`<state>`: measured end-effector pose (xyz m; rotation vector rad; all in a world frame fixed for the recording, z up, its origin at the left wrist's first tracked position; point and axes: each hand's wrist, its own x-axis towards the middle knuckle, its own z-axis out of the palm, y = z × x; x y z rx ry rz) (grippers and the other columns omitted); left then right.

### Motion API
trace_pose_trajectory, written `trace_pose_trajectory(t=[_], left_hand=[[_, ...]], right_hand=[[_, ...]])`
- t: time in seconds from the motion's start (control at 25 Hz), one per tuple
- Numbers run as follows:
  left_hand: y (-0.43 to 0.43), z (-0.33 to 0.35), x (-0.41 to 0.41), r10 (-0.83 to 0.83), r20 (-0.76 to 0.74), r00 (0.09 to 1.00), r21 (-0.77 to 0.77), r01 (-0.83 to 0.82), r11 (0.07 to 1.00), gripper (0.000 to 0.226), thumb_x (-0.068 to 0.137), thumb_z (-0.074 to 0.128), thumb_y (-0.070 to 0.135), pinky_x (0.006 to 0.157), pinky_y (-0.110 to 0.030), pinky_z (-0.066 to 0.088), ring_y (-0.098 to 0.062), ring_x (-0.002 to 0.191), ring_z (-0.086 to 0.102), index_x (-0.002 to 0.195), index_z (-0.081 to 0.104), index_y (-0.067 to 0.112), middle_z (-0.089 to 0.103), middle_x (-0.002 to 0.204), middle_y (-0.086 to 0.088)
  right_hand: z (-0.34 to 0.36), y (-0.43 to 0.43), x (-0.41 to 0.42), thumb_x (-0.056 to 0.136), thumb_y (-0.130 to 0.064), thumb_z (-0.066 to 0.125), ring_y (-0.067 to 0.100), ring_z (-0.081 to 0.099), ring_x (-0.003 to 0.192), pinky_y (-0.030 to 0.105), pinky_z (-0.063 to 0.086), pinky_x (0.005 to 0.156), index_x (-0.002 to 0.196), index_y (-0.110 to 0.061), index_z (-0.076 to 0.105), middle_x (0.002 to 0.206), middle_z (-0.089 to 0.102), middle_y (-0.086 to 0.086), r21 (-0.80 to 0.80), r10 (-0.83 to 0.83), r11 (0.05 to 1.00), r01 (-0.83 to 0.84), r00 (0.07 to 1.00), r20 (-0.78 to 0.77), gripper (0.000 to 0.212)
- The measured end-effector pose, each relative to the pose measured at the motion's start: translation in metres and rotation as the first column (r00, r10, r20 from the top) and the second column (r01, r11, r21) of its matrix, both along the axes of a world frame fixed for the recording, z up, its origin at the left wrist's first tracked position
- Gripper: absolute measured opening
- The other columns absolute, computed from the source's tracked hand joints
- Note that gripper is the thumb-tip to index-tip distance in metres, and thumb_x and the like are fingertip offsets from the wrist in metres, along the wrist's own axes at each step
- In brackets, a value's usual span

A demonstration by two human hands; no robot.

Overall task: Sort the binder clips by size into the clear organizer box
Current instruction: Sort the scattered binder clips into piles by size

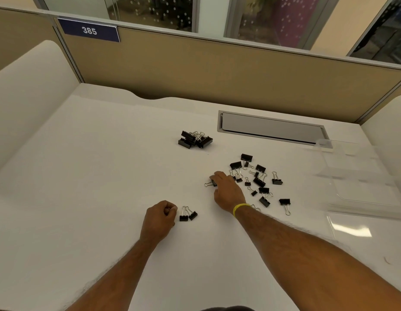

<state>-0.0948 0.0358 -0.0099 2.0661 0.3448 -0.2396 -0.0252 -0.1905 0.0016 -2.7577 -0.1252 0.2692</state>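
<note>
binder clips [259, 182]: black, mixed sizes, loose scatter on the white bench [105, 176], right of centre, none seen in the box
large clip pile [195, 140]: heaped together further back, well apart from the scatter
pair of small clips [184, 218]: side by side, touching, wire handles pointing away from the person, just beside the left hand
single small clip [210, 183]: at the left edge of the scatter, handles sticking out left from under the right fingertips
clear organizer box [325, 144]: at the bench's right edge, near the scatter, dividers faintly visible
left hand [160, 217]: on the bench, fingers curled into a loose fist, thumb against the forefinger, nothing visible in it
right hand [227, 189]: reached forward, fingertips on the single small clip, thumb off to the side; couldn't tell if it was actually gripped
hands: apart, the pair of small clips between them
yellow wristband [239, 208]: on the right wrist
grey cable hatch [271, 129]: set into the bench behind the scatter
tan partition [217, 75]: behind the bench, plate reading 385 [89, 30] at top left
</note>
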Motion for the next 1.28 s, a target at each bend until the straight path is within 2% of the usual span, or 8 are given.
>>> trace_pose_trajectory(t=[0.12, 0.24, 0.44, 0.76, 0.96, 1.12, 1.2, 1.28], left_hand=[[-0.001, 0.000, -0.001, -0.004, 0.018, 1.000, 0.033, 0.004, 0.999, 0.012, 0.091, 0.060, 0.022, 0.061, -0.032, 0.056, -0.008, 0.050, 0.065, 0.080, 0.065, 0.022, 0.067, 0.062, 0.004], [-0.002, -0.001, -0.002, -0.014, 0.041, 0.999, 0.085, 0.010, 0.996, 0.012, 0.090, 0.060, 0.023, 0.062, -0.028, 0.053, -0.010, 0.057, 0.066, 0.079, 0.065, 0.024, 0.067, 0.063, 0.007], [-0.005, 0.000, -0.006, -0.037, 0.052, 0.998, 0.160, 0.028, 0.987, 0.012, 0.089, 0.059, 0.024, 0.059, -0.025, 0.047, -0.008, 0.063, 0.062, 0.080, 0.067, 0.024, 0.066, 0.066, 0.008], [-0.008, 0.001, -0.012, -0.068, 0.067, 0.995, 0.229, 0.051, 0.972, 0.011, 0.088, 0.059, 0.025, 0.058, -0.022, 0.039, -0.005, 0.069, 0.059, 0.080, 0.067, 0.025, 0.064, 0.072, 0.010], [-0.007, -0.004, -0.017, -0.086, 0.094, 0.992, 0.232, 0.062, 0.971, 0.010, 0.087, 0.060, 0.024, 0.062, -0.025, 0.042, -0.008, 0.072, 0.059, 0.079, 0.065, 0.026, 0.063, 0.076, 0.010], [-0.009, -0.006, -0.023, -0.102, 0.151, 0.983, 0.217, 0.067, 0.974, 0.007, 0.089, 0.061, 0.025, 0.063, -0.023, 0.041, -0.007, 0.073, 0.057, 0.083, 0.064, 0.027, 0.061, 0.080, 0.009], [-0.013, -0.006, -0.025, -0.132, 0.217, 0.967, 0.229, 0.081, 0.970, 0.002, 0.089, 0.062, 0.025, 0.064, -0.023, 0.041, -0.006, 0.074, 0.056, 0.090, 0.063, 0.026, 0.060, 0.086, 0.009], [-0.017, -0.006, -0.027, -0.192, 0.292, 0.937, 0.271, 0.112, 0.956, 0.007, 0.089, 0.064, 0.024, 0.066, -0.024, 0.043, -0.007, 0.078, 0.056, 0.096, 0.063, 0.024, 0.057, 0.090, 0.010]], right_hand=[[-0.004, -0.001, 0.004, 0.087, 0.001, 0.043, 0.028, 0.046, 0.115, 0.040, 0.047, 0.092, 0.132, -0.013, 0.052, 0.135, 0.048, 0.003, 0.000, 0.030, 1.000, -0.030, 0.999, 0.016, 0.048], [-0.006, 0.002, 0.000, 0.088, -0.008, 0.049, 0.025, 0.052, 0.105, 0.039, 0.048, 0.084, 0.114, -0.011, 0.061, 0.115, 0.056, 0.005, 0.061, 0.014, 0.998, -0.017, 0.999, 0.053, 0.029], [-0.007, 0.014, -0.032, 0.081, -0.022, 0.062, 0.014, 0.055, 0.088, 0.031, 0.050, 0.077, 0.095, -0.018, 0.063, 0.094, 0.059, -0.005, 0.262, -0.030, 0.965, 0.000, 0.994, 0.108, 0.014], [-0.011, 0.015, -0.070, 0.085, -0.028, 0.065, 0.004, 0.046, 0.089, 0.021, 0.043, 0.082, 0.114, -0.021, 0.059, 0.107, 0.060, -0.007, 0.293, 0.038, 0.954, -0.067, 0.994, 0.101, 0.030], [-0.005, 0.008, -0.083, 0.084, -0.024, 0.064, 0.007, 0.047, 0.089, 0.025, 0.046, 0.085, 0.119, -0.021, 0.055, 0.110, 0.058, -0.006, 0.271, 0.040, 0.961, -0.054, 0.998, 0.057, 0.036], [-0.002, 0.003, -0.093, 0.085, -0.022, 0.063, 0.009, 0.049, 0.089, 0.027, 0.047, 0.086, 0.121, -0.021, 0.055, 0.110, 0.058, -0.005, 0.271, 0.045, 0.961, -0.055, 0.998, 0.044, 0.037], [-0.001, -0.001, -0.097, 0.086, -0.022, 0.061, 0.008, 0.048, 0.094, 0.026, 0.045, 0.089, 0.121, -0.020, 0.055, 0.110, 0.058, -0.004, 0.277, 0.028, 0.960, -0.047, 0.997, 0.070, 0.035], [0.001, -0.007, -0.100, 0.087, -0.021, 0.060, 0.012, 0.049, 0.101, 0.026, 0.044, 0.090, 0.118, -0.018, 0.057, 0.110, 0.058, -0.002, 0.276, 0.005, 0.960, -0.036, 0.993, 0.114, 0.032]])
